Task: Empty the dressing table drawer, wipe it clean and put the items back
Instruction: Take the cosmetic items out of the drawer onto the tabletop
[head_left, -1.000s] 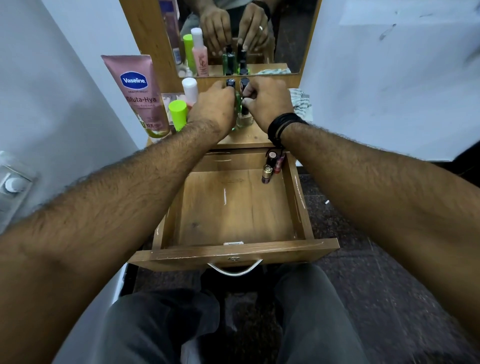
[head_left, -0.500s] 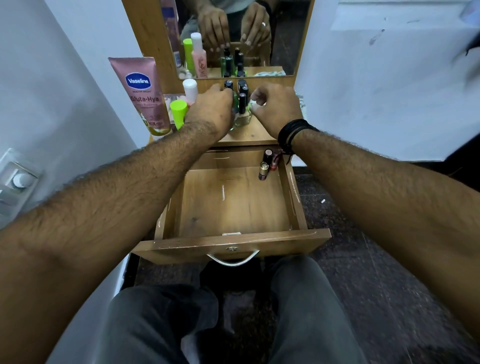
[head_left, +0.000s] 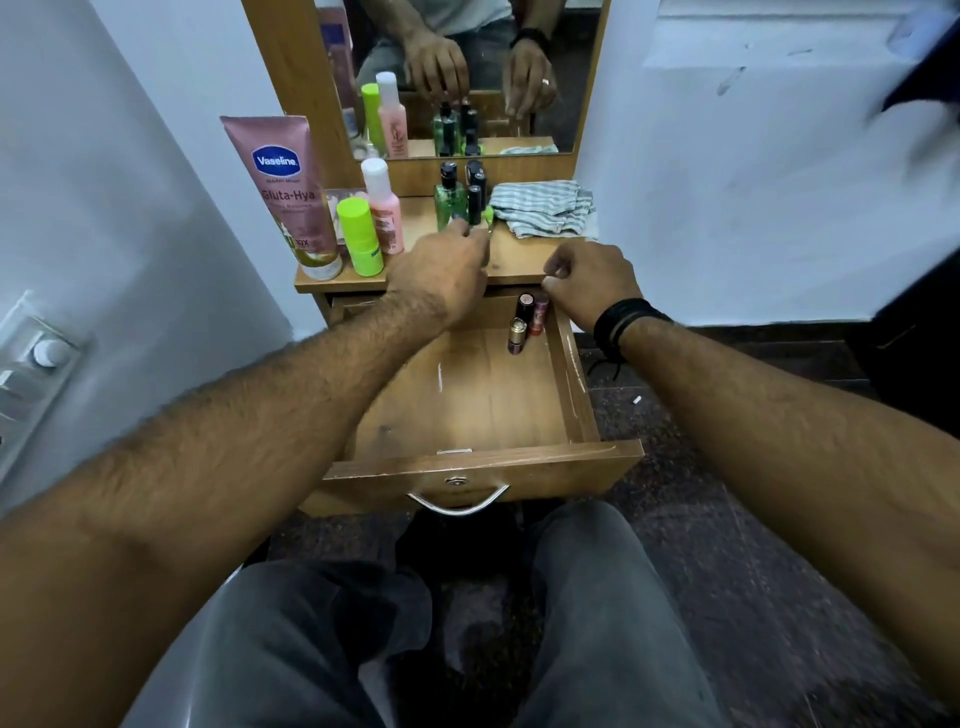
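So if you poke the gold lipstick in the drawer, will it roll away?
Probably. The gold lipstick is a round tube lying on its side on the smooth drawer floor. It likely wouldn't go far sideways: a red tube lies close beside it. It looks small, so probably light.

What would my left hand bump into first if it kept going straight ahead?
Most likely the green bottle among the small dark bottles. The left hand points at them, fingertips almost there, though depth is hard to judge.

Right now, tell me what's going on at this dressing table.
A seated person works at the open drawer. The left hand holds something small by the green bottle on the tabletop. The right hand, fingers curled, hovers over three lipsticks in the drawer's back right corner. A striped cloth lies on top.
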